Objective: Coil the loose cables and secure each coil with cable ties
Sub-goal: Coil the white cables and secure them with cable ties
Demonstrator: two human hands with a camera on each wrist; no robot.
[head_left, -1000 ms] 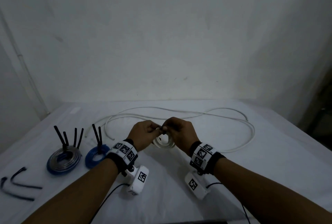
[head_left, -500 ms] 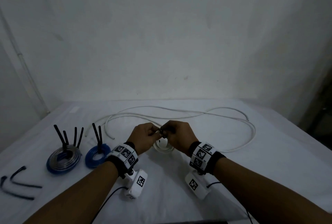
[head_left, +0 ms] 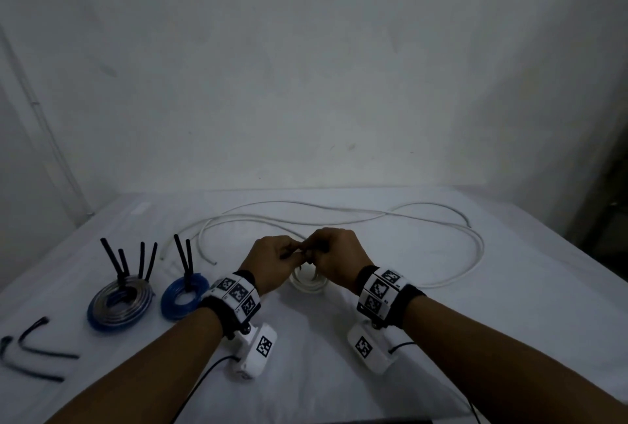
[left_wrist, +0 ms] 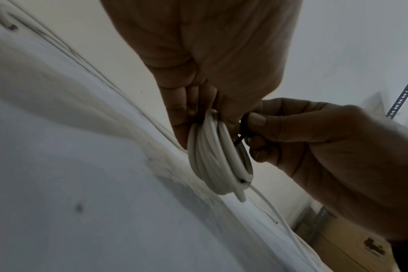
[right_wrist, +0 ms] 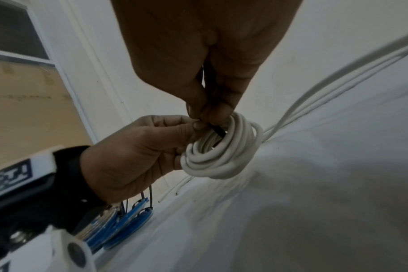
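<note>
Fingertips of both hands are bunched together right over the top of the white coil [head_left: 307,282], pinching a thin black cable tie [left_wrist: 241,136] that runs through the coil's middle. In the left wrist view the right hand [left_wrist: 314,143] has thumb and forefinger clamped on the tie, just beside the coil's right edge, while the left hand [left_wrist: 198,64] comes down from the top of the frame with its fingers curled round the coil's top. The right wrist view shows the same thing from the other side: left hand's fingers [right_wrist: 198,125] pressed together on the black strip where it dips into the loops, right hand's fingers touching them from above. How far the tie is fastened, can't tell.

The coil itself hangs upright from that grip, center of the head view, low over the white table [head_left: 509,338]; whether its bottom touches the cloth isn't clear. The rest of the white cable [head_left: 441,219] sprawls in big loose loops behind the hands, toward the upper right of the tabletop.

Left of the hands sit two finished coils: a small blue coil [head_left: 183,296] and a bigger blue-and-silver coil [head_left: 119,304], each with black tie tails sticking up. In the lower left corner lie a few spare black ties [head_left: 34,349].
</note>
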